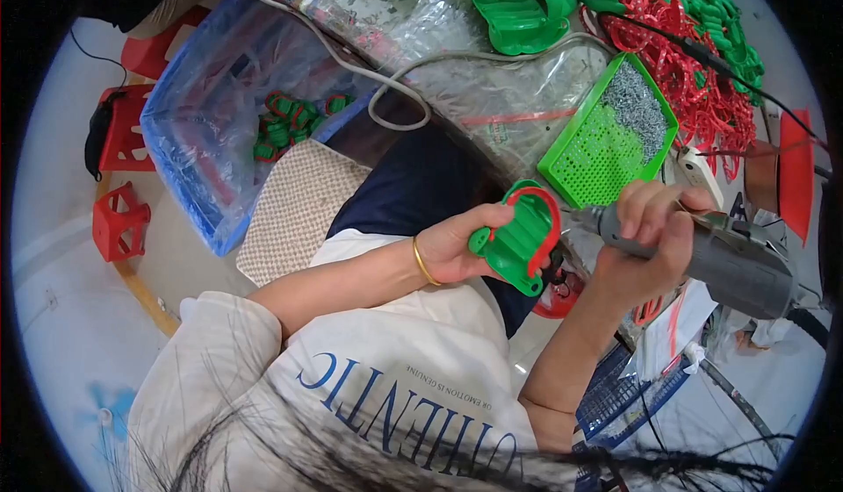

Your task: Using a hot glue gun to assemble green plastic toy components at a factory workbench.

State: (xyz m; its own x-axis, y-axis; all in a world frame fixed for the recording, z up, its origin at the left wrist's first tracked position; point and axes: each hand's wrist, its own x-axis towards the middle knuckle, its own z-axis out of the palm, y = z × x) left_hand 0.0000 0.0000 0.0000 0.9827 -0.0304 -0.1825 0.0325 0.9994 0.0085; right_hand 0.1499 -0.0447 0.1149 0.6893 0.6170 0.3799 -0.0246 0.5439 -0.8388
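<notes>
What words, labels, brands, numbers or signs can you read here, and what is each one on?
I won't copy wording out, but here is where it stands:
White shirt: large dark blue capitals across the front, partly covered by hair.
Same shirt: a line of much smaller print beside the capitals.
Clear plastic sheet on the table: a small greenish marking, too blurred to read.
Gray power tool: nothing legible.

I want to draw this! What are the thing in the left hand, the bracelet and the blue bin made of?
The green and red piece looks like glossy moulded plastic: its curves shine. The bracelet seems polished metal, from its gleam; real gold, I can't tell. The blue bin is probably plastic, by its stiff rim, with a crinkly see-through liner.
</notes>
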